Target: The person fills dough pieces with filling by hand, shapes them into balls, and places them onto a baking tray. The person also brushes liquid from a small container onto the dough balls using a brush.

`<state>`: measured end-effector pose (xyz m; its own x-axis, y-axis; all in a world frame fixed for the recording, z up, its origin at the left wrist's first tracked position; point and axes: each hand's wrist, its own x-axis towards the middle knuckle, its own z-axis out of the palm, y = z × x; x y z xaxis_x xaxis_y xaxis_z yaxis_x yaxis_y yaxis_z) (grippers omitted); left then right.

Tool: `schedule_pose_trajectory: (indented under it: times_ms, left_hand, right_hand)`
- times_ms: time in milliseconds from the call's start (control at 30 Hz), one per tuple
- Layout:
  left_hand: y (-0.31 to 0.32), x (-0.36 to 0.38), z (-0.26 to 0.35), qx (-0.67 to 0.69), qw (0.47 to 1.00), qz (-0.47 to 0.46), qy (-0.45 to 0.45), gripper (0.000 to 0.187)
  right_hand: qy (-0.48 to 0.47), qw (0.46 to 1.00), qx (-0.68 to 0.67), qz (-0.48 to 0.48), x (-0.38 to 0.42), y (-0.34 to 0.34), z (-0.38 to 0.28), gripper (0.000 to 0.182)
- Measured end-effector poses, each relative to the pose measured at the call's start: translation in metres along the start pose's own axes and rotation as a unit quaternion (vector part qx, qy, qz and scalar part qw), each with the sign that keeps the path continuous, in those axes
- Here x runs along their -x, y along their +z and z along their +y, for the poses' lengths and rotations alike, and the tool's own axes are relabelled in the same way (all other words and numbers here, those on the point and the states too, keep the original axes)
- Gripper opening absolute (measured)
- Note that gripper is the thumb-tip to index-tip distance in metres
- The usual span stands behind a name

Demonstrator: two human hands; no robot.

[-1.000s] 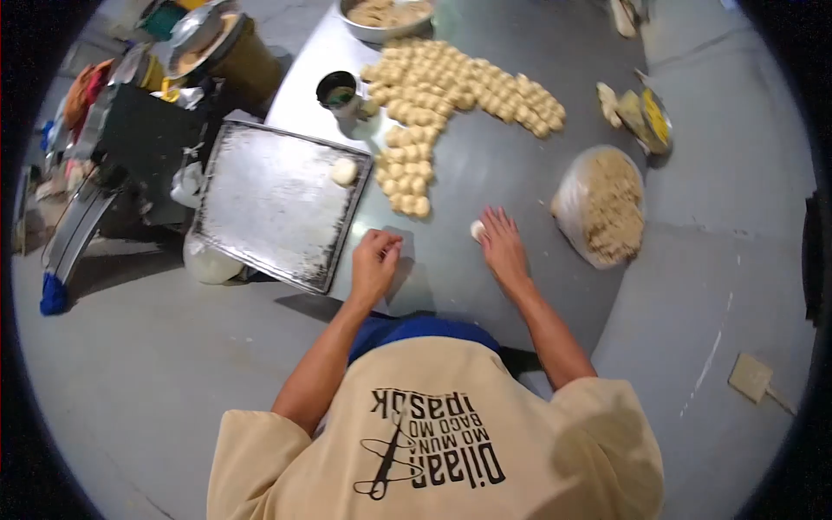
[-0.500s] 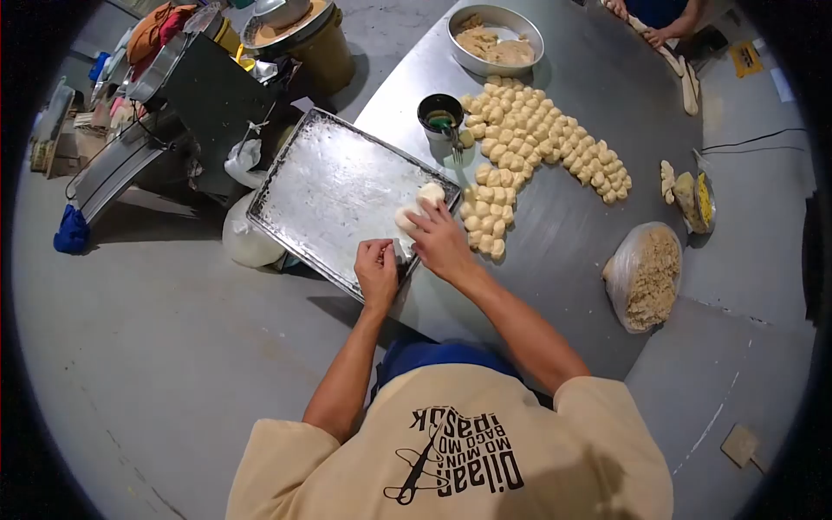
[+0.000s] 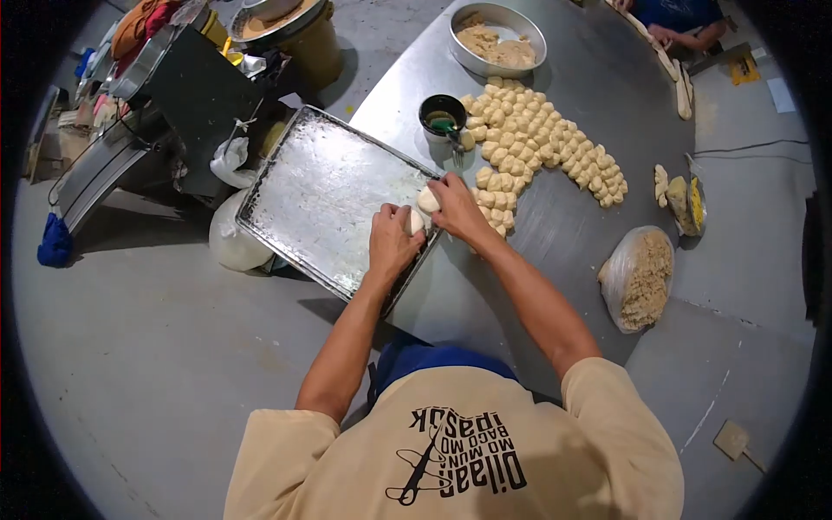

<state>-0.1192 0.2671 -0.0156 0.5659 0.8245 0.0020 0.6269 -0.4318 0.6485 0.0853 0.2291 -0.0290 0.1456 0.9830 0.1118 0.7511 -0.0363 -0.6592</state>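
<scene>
Near the right edge of a worn metal tray (image 3: 303, 186), my left hand (image 3: 394, 238) has its fingers closed round a pale dough ball (image 3: 414, 223). My right hand (image 3: 455, 206) grips a second pale dough ball (image 3: 428, 200) just beyond it, by the tray's corner. Many small dough pieces (image 3: 520, 130) lie close together on the metal table (image 3: 555, 269), right of the tray. A dark cup (image 3: 440, 113) with a green-handled fork-like tool in it stands between the tray and these pieces.
A round pan (image 3: 497, 42) with brownish filling is at the back. On the right sit a plastic bag of crumbly mixture (image 3: 641, 279) and a smaller bag (image 3: 691, 205). Another person (image 3: 680, 22) is at the far right with long dough strips. Buckets and a dark cabinet stand left.
My left hand has moved up the tray and closed on a dough ball. My right hand has shifted slightly right and up with the other ball; the two balls are farther apart.
</scene>
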Motion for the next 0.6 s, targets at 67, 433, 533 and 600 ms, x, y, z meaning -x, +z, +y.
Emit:
schedule_pose_trajectory:
  times_ms: [67, 433, 533, 600]
  left_hand:
    - [-0.001, 0.006, -0.006, -0.005, 1.0, 0.005, 0.01, 0.062]
    - [0.004, 0.055, 0.034, 0.034, 0.998, 0.05, 0.019, 0.043]
    - [0.022, 0.071, 0.055, 0.074, 0.997, 0.016, 0.01, 0.032]
    - [0.032, 0.077, 0.072, 0.076, 0.996, -0.002, 0.046, 0.029]
  right_hand:
    - [0.006, 0.999, -0.032, 0.002, 0.008, 0.004, 0.001, 0.064]
    - [0.268, 0.943, 0.029, 0.194, 0.099, -0.1, 0.076, 0.027]
    - [0.088, 0.983, 0.132, 0.094, 0.059, -0.109, 0.082, 0.029]
    - [-0.033, 0.985, 0.167, 0.032, 0.027, -0.099, 0.092, 0.029]
